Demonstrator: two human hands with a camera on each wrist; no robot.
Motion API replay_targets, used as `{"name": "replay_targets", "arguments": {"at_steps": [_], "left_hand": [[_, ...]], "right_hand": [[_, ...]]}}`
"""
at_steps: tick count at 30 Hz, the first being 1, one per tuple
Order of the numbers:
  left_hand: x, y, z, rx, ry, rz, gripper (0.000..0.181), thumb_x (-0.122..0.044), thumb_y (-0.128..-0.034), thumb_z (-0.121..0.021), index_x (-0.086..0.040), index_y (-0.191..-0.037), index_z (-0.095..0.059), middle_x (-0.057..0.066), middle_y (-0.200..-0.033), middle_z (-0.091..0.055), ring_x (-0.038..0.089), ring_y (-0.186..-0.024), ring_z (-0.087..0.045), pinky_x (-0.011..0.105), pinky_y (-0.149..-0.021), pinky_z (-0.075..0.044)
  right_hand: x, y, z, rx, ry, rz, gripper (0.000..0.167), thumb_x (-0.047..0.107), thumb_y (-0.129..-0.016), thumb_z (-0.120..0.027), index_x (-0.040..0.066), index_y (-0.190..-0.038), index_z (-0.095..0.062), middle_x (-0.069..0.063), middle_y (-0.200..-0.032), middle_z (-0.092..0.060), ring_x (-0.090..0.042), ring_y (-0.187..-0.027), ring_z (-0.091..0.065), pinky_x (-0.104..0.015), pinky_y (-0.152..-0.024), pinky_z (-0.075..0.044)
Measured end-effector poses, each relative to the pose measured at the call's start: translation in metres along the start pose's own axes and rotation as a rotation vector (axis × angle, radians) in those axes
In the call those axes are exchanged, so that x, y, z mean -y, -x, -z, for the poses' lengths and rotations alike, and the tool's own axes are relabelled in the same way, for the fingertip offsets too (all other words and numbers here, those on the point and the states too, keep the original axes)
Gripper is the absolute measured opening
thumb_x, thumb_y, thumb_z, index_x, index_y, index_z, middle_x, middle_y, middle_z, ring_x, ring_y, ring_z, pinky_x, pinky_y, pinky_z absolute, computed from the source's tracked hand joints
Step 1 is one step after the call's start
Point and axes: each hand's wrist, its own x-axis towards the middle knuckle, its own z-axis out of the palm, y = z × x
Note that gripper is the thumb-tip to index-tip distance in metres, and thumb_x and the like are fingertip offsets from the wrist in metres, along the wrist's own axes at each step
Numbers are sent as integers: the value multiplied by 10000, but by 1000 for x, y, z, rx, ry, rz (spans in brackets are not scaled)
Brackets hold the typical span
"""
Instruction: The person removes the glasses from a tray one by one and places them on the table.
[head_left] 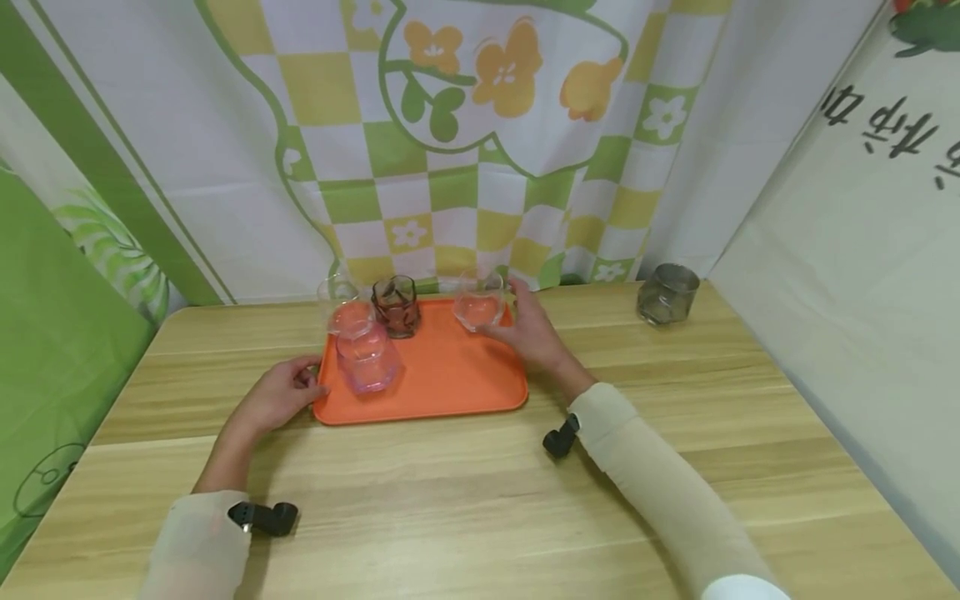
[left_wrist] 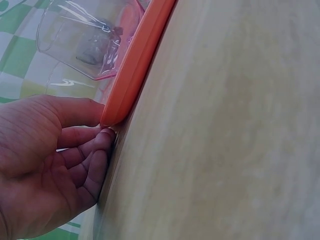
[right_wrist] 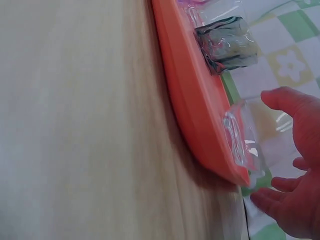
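An orange tray (head_left: 442, 375) carries several glasses: a pink one (head_left: 369, 367) at the left, a clear one (head_left: 347, 310) behind it, a dark brown one (head_left: 396, 308) and another clear glass (head_left: 480, 307) at the back right. My left hand (head_left: 279, 396) pinches the tray's left edge; in the left wrist view, the thumb of that hand (left_wrist: 50, 165) lies on the rim (left_wrist: 132, 75), with curled fingers beside and below. Around the back-right glass (right_wrist: 245, 140), my right hand (right_wrist: 295, 160) has its thumb and fingers spread apart; contact with the glass cannot be told.
A grey glass (head_left: 667, 294) stands off the tray at the back right of the wooden table (head_left: 450, 500). Behind the table hangs a green and yellow checked curtain (head_left: 457, 183); a pale wall covering (head_left: 862, 275) borders the right side.
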Motion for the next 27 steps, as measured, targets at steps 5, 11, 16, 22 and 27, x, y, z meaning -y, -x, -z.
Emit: {"name": "replay_targets", "arguments": {"at_steps": [5, 11, 16, 22, 27], "left_hand": [[-1, 0, -1, 4, 1, -15, 565, -61, -956, -688, 185, -1406, -449, 109, -911, -568, 192, -745, -496, 264, -587, -403], [-2, 2, -1, 6, 1, -19, 560, -56, -960, -686, 188, -1403, -445, 110, -914, -565, 198, -751, -493, 263, -589, -402], [-3, 2, -1, 14, 18, -26, 551, -34, -960, -675, 197, -1401, -439, 113, -907, -560, 204, -749, -493, 259, -586, -402], [-2, 1, 0, 15, 25, -39, 545, -21, -953, -676, 200, -1394, -443, 107, -891, -560, 198, -736, -493, 255, -580, -401], [-1, 1, 0, 14, 26, -41, 547, -30, -953, -683, 195, -1392, -447, 105, -889, -563, 196, -731, -495, 256, -579, -403]], "right_hand": [[4, -7, -10, -46, -34, 64, 892, 179, -792, -920, 18, -1489, -388, -223, -1458, -470, -337, -1348, -452, -469, -1131, -339], [0, -14, -16, -69, -104, 79, 762, 118, -775, -923, 29, -1379, -467, -239, -1372, -530, -340, -1246, -530, -464, -1075, -401], [-2, -17, -17, -70, -109, 74, 777, 125, -769, -929, -23, -1382, -475, -249, -1365, -534, -348, -1221, -549, -462, -1052, -429], [2, -19, -19, -42, -190, 98, 687, 83, -776, -918, 2, -1310, -493, -251, -1359, -537, -395, -1220, -556, -498, -1025, -456], [1, -21, -20, -33, -121, 51, 822, 161, -790, -917, -46, -1412, -422, -270, -1392, -486, -362, -1242, -521, -496, -1049, -423]]}}
